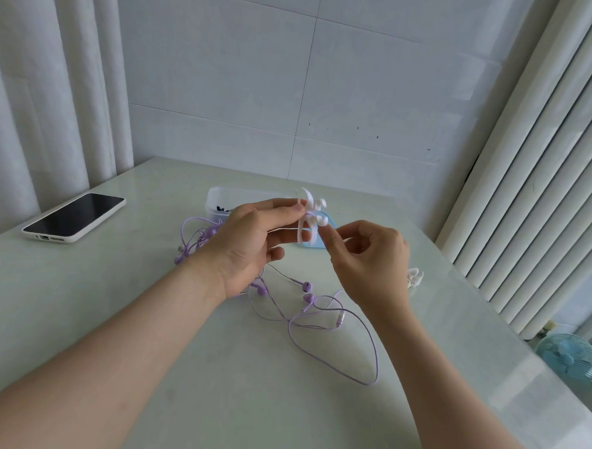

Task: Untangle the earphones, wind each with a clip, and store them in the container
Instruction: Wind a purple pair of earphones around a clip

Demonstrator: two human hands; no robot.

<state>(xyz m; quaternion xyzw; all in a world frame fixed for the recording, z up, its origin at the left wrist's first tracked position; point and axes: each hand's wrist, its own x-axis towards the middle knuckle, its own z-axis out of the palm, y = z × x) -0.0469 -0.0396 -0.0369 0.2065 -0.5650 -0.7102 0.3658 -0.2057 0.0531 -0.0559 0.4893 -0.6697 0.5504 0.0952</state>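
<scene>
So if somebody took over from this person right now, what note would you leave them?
Left hand: pinches the clip, held up over the table.
Right hand: pinches the same clip from the other side.
Purple earphones: tangled on the table, under the hands.
Container: behind the hands, with something dark inside that I cannot identify.
Spare clip: on the table, to the right.
Done: winding at the clip may be under way, but I cannot tell how far.
Left: untangle and wind the purple earphones, then store them.

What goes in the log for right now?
left hand: pinches white clip | right hand: pinches same clip | purple earphones: tangled on table | container: behind hands
</scene>
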